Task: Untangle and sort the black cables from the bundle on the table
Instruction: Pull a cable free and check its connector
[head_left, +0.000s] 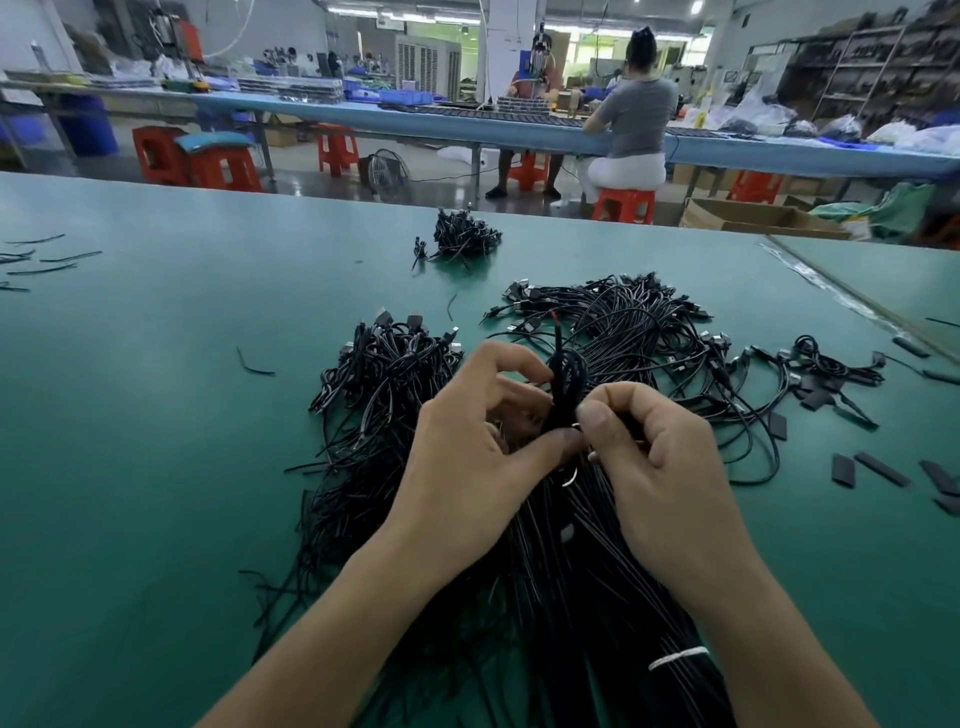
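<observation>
Right, both hands busy mid-frame: left hand (483, 441) has its grip curled, thumb & fingers pinching a small looped cable (567, 382), and right hand (660, 467) pinches the same loop from the other side w/ thumb & forefinger. Loop is held up just above the main bundle (634, 332), which fans out centre to centre-right on the green desk (156, 415), plug ends toward the far side. Long strands (597, 571) run down under the forearms to the bottom edge, w/ a white tie (678, 657) round them at lower right. Second pile (384, 374) sits just left of the hands. Smaller pile (465, 236) upper centre, well apart. Flat black pieces (878, 467) scattered at right; loose strands (47, 257) at far left. Bkgd: a person (634, 114) seated on a red stool (623, 205) at another long desk.
</observation>
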